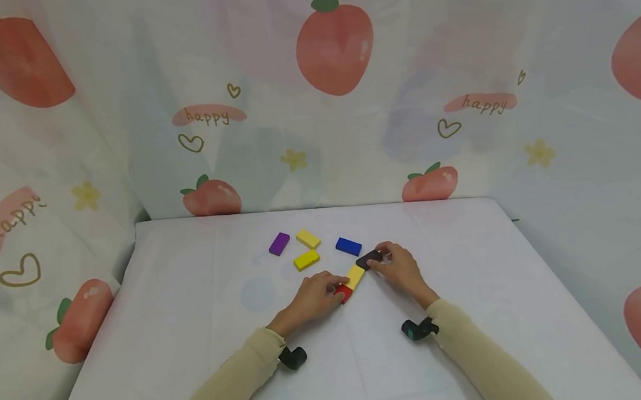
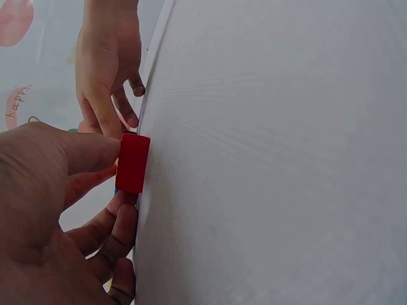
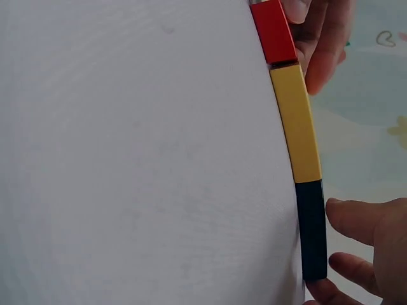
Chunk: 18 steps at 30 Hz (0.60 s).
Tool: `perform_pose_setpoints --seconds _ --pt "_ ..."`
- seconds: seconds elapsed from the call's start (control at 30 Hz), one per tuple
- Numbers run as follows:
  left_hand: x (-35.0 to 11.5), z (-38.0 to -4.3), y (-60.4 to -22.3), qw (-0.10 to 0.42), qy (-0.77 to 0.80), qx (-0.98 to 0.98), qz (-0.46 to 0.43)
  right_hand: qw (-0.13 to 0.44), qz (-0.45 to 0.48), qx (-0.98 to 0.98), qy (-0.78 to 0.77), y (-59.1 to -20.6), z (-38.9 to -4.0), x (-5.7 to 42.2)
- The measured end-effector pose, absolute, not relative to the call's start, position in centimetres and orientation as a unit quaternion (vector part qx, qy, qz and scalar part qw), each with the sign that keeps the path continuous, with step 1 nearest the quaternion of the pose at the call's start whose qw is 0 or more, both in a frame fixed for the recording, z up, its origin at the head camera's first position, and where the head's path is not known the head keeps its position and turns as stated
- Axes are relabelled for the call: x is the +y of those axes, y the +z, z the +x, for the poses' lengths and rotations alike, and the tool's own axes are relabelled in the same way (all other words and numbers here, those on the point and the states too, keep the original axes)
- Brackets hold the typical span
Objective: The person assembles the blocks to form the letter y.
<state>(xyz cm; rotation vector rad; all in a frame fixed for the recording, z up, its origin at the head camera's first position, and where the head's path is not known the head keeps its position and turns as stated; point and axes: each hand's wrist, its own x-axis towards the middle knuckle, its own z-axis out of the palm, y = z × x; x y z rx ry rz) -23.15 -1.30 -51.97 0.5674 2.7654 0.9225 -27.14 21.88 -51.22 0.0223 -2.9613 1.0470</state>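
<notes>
Three rectangular blocks lie end to end in a slanting row on the table. At the near end is a red block, which my left hand holds between thumb and fingers. In the left wrist view, the thumb meets one side of that red block. A yellow block forms the middle of the row, close to the left index fingertip. Farthest along, a black block is pinched at its right end by my right hand. The right wrist view shows the black block adjoining the yellow one.
Behind the row lie a blue block, a purple block, a pale yellow block and a bright yellow block. A white cloth covers the table. Fruit-patterned curtains hang behind and at both sides.
</notes>
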Motion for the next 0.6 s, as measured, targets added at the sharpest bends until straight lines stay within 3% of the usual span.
perform_pose_setpoints --seconds 0.6 --pt "-1.35 -23.36 -52.22 0.088 0.316 0.925 0.192 -0.009 0.023 -0.945 0.326 -51.53 -27.79 21.81"
